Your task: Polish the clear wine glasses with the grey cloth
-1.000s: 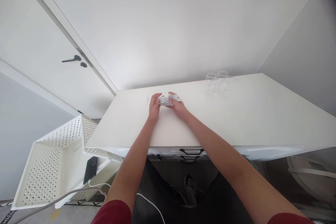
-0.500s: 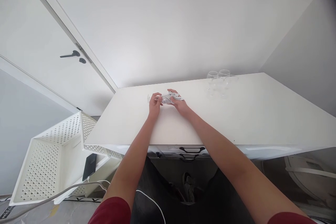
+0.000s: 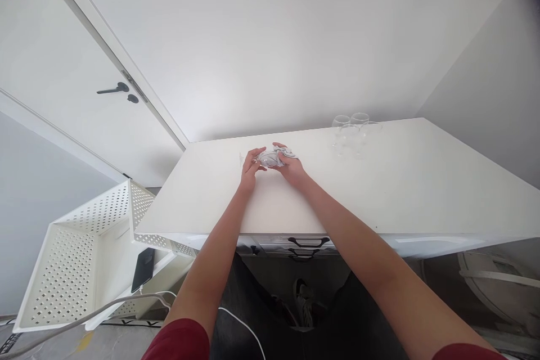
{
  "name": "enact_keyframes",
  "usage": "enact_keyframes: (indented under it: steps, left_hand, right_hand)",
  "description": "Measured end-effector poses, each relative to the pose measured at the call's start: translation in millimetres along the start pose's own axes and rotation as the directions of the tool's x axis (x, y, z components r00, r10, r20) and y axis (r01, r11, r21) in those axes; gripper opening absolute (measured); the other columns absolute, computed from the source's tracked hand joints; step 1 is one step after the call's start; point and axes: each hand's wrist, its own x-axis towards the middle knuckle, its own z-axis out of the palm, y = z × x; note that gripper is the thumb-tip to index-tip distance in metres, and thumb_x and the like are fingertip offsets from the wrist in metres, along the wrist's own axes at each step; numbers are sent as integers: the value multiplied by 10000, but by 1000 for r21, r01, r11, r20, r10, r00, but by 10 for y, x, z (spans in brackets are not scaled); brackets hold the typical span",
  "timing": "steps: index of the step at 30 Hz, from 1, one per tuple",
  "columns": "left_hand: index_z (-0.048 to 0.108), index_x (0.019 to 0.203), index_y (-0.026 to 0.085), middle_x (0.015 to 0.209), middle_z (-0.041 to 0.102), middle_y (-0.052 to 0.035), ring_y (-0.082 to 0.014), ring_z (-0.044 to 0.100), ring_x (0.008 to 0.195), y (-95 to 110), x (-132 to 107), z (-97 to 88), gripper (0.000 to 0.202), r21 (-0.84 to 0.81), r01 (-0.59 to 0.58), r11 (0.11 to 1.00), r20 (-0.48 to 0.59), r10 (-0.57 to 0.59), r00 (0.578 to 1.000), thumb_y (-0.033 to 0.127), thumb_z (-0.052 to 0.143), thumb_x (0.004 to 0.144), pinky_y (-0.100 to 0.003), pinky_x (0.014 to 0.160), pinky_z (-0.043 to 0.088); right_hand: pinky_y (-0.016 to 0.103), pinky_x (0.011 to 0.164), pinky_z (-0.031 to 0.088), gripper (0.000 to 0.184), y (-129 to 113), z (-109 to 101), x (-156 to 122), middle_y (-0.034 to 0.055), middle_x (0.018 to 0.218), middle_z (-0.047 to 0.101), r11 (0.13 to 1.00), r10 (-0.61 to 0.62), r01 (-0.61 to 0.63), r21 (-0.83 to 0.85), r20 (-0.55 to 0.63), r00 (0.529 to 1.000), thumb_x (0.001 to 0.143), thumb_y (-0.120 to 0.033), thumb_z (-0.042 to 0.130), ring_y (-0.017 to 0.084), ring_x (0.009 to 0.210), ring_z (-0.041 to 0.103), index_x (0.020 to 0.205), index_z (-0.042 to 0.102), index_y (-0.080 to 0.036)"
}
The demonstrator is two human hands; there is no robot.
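Observation:
A clear wine glass [image 3: 265, 160] lies sideways between my hands, just above the white cabinet top [image 3: 270, 202]. Its foot points left and its bowl right. My left hand [image 3: 251, 166] is closed around the stem end near the bowl. In my right hand [image 3: 291, 167] is a light grey cloth [image 3: 287, 153], bunched at the rim, and part of it shows inside the bowl. The right thumb presses on the cloth while the fingers wrap the outside of the bowl.
Several clear wine glasses [image 3: 351, 126] stand at the back right of the cabinet top, near the wall. At the left, a white perforated basket [image 3: 63, 270] holds a black phone [image 3: 143, 269] with a cable. Black drawer handles [image 3: 308, 242] stick out below the front edge.
The glass has turned slightly in my hands, and more cloth now fills the bowl. My left fingers have shifted and spread a little along the glass. The standing glasses have not moved.

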Motion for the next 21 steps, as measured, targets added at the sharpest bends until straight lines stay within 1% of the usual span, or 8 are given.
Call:
enact_keyframes:
  steps: [4,8,10,12,14,15,18,21]
  left_hand:
    - [617,1293,287,1516,557,-79,-268,572,1227,-39,16,-18,383,17,-22,1000,61,21,998,277,616,910,-354,826,583]
    - [557,1338,298,1545,520,-89,-237,586,1168,-120,38,-42,404,89,-64,994,127,53,990,346,627,943,-353,852,579]
    - [554,1338,310,1524,524,-93,-217,599,1100,-148,40,-46,398,139,-78,987,117,62,991,401,628,958,-349,845,581]
    - [562,1324,312,1405,585,-103,-197,611,1007,-160,39,-45,408,187,-74,980,59,64,996,454,645,951,-322,788,578]
    - [558,1306,300,1169,651,-92,-172,616,878,-156,40,-41,428,209,-47,977,-24,53,998,509,651,944,-281,690,547]
    - [556,1285,291,1033,657,-69,-157,608,800,-150,41,-39,426,209,-24,978,-61,37,997,537,638,948,-262,641,520]
    - [569,1118,254,732,595,6,-115,536,585,-125,49,-38,398,207,76,975,-155,-44,987,620,574,961,-226,530,424]
    - [542,904,222,597,533,32,-97,477,492,-110,56,-41,462,226,163,960,-247,-106,963,682,548,947,-214,476,358]
  right_hand:
    - [457,939,584,469,-6,-28,9,20,1132,658,1000,-2,3,29,-20,1000,820,-430,787,228,1033,648,1256,659,-314]
    - [490,958,575,463,6,-57,24,28,1143,672,999,-10,12,44,-52,999,813,-432,792,247,1057,645,1243,661,-318]
    - [474,950,574,455,9,-64,33,30,1163,666,999,-8,10,35,-58,998,820,-447,787,245,1067,643,1239,660,-322]
    - [448,933,571,464,6,-57,35,31,1192,650,1000,-20,19,-14,-44,999,832,-474,775,240,1072,637,1256,651,-335]
    - [424,927,559,484,-5,-33,25,31,1219,629,992,-57,57,-114,1,998,850,-501,756,232,1073,625,1293,633,-351]
    - [418,938,548,493,-13,-15,13,30,1222,622,981,-81,85,-175,33,996,860,-510,746,228,1070,618,1312,624,-358]
    - [426,1011,496,506,-34,43,-33,33,1195,622,922,-130,170,-349,135,982,890,-530,716,227,1073,591,1352,604,-358]
    - [435,1043,469,535,-21,76,-58,41,1174,622,878,-129,200,-435,189,974,888,-522,726,231,1074,573,1374,590,-345]
